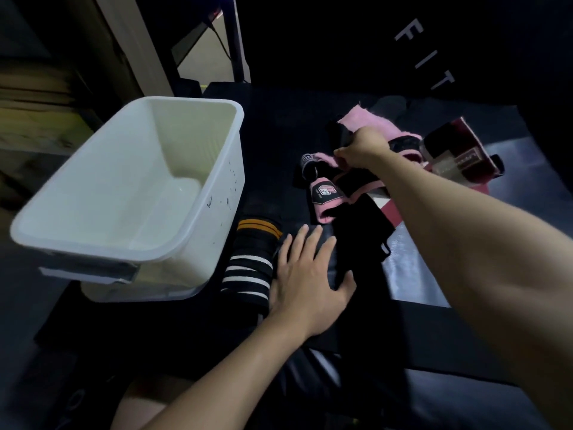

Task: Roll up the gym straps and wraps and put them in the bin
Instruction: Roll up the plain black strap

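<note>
- White plastic bin (93, 218) sits on the left of the dark padded worktop (269, 125), nothing visible inside it
- Just to its right lie two black wraps end to end: an orange-striped wrap (259, 229) farther away and a white-striped wrap (248, 273) nearer
- left hand (305, 276) lies flat with fingers straight and spread on the dark surface, its edge beside the white-striped wrap; this grip is open and holds nothing
- right hand (361, 148) reaches into the tangled pile, fingers curled and pinching a pink strap (369, 124) (exactly which piece is hard to tell)
- pink-and-black strap (325, 197) with a logo patch lies in front of that hand
- maroon wrap (459, 153) lies at the far right
</note>
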